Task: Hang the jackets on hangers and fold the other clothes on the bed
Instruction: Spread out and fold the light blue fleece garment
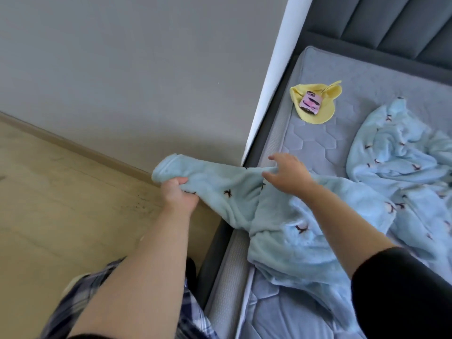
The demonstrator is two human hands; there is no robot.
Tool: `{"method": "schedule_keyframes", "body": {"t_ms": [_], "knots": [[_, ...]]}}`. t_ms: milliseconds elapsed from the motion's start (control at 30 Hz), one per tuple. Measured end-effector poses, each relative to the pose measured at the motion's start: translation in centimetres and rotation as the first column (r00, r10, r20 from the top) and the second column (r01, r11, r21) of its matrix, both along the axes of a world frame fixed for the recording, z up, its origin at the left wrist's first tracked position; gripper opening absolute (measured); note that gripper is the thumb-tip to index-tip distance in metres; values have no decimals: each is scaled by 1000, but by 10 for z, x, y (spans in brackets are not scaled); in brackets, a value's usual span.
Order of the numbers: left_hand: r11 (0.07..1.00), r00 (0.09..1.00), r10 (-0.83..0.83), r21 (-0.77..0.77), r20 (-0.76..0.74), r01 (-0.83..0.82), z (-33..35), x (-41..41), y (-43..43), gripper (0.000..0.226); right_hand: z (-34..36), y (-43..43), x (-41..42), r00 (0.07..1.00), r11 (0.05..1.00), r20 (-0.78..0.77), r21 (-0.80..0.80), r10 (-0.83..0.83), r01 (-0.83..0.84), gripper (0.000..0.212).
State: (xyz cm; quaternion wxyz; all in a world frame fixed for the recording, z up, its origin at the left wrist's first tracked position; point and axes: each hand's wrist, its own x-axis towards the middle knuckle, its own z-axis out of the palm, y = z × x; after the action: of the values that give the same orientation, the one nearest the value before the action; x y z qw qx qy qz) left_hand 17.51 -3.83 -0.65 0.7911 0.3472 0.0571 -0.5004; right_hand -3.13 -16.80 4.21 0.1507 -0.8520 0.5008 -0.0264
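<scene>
Left hand (179,194) and right hand (288,172) are bare, and so are the forearms. A black sleeve (403,294) covers the upper right arm. Below are checked trousers (78,299), blue and white.

From where I stand, the bare mattress (315,140) lies open between the yellow cloth (325,116), which carries a phone (310,103), and the rumpled blue fleece (401,162) heaped along the right; a hand could pass there. Nearer the bed's edge the way is barred by a cuffed length of fleece (220,184), held taut between the left hand (177,194), out over the floor (61,204), and the right hand (288,173) above the mattress. The wall (122,81) closes the floor's far side, and the padded headboard (391,20) shuts off the top of the bed.
</scene>
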Motion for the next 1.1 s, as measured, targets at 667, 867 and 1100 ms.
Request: {"method": "schedule_keyframes", "body": {"t_ms": [667, 867, 1100], "knots": [[989, 967, 149, 20, -205, -148, 4, -7, 16, 49, 15, -40, -22, 981, 890, -177, 456, 74, 15, 28], [992, 979, 119, -14, -163, -123, 6, -5, 19, 41, 9, -35, -26, 996, 957, -14, 279, 93, -86, 12], [995, 989, 77, -47, -129, -84, 5, -4, 17, 42, 17, -28, -19, 996, 995, 44, 63, 81, -83, 23]]}}
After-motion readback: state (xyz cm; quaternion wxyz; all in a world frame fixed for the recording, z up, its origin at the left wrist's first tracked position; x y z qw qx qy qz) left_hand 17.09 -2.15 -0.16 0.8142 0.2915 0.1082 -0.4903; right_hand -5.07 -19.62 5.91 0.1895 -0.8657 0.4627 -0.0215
